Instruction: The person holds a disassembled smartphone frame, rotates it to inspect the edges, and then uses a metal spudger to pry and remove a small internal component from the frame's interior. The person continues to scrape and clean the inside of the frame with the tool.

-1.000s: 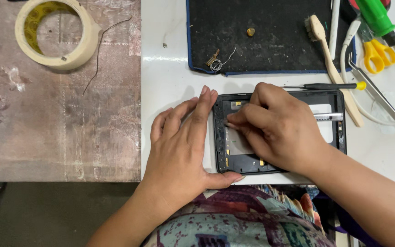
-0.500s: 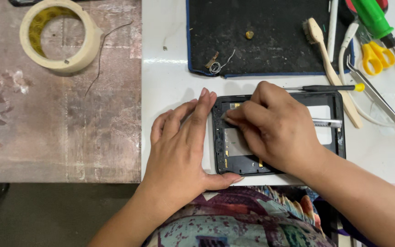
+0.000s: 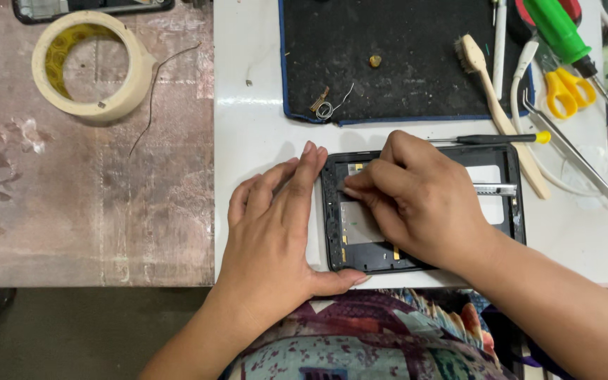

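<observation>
Head view: an opened black tablet frame [image 3: 504, 165] lies on the white counter [image 3: 262, 148], just below a black mat [image 3: 402, 49]. The left hand [image 3: 272, 229] lies flat with fingers extended, pressed against the frame's left edge, grasping nothing. The right hand [image 3: 420, 200] rests over the frame's inside, fingertips pinched together on a small part there; what they grip is too small to tell. A tape roll [image 3: 93, 67] sits well apart.

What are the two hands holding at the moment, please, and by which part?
The left hand braces the opened tablet frame flat against its left edge. The right hand pinches something small inside it; what, cannot be told.
</observation>
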